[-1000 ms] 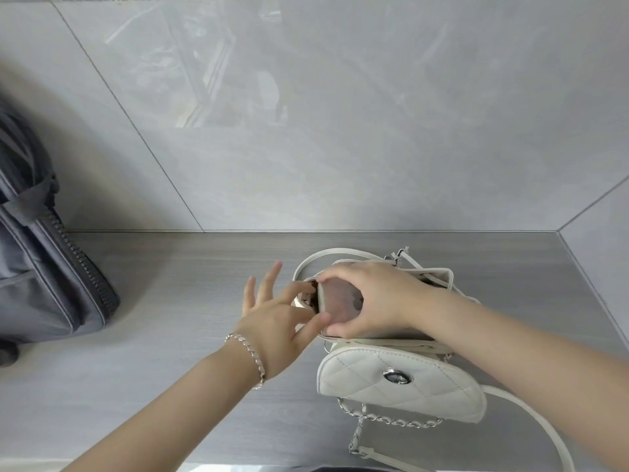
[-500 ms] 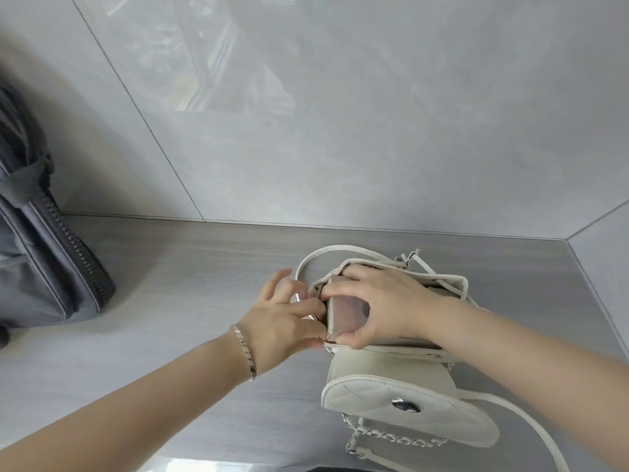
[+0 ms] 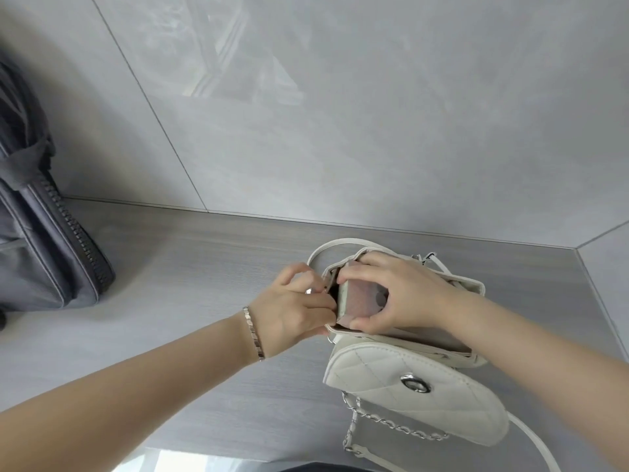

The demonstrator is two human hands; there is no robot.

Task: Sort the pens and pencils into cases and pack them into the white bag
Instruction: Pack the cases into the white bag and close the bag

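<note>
The white bag (image 3: 408, 386) stands on the grey table (image 3: 204, 301), its quilted flap hanging open toward the viewer. The right hand (image 3: 401, 298) grips a pinkish case (image 3: 360, 298) — fingers clamped on its edges — set partway into the bag's mouth. The left hand (image 3: 292, 311) pinches the bag's left rim. A dark grey bag (image 3: 44, 240) sits far left.

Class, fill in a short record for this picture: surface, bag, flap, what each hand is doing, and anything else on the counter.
surface: grey counter against a tiled wall
bag: white bag, mouth open
flap: quilted flap folded toward the camera
right hand: right hand pressing a pinkish case into the mouth
left hand: left hand gripping the bag's left rim; bracelet on the wrist
other: grey zipped bag at far left
</note>
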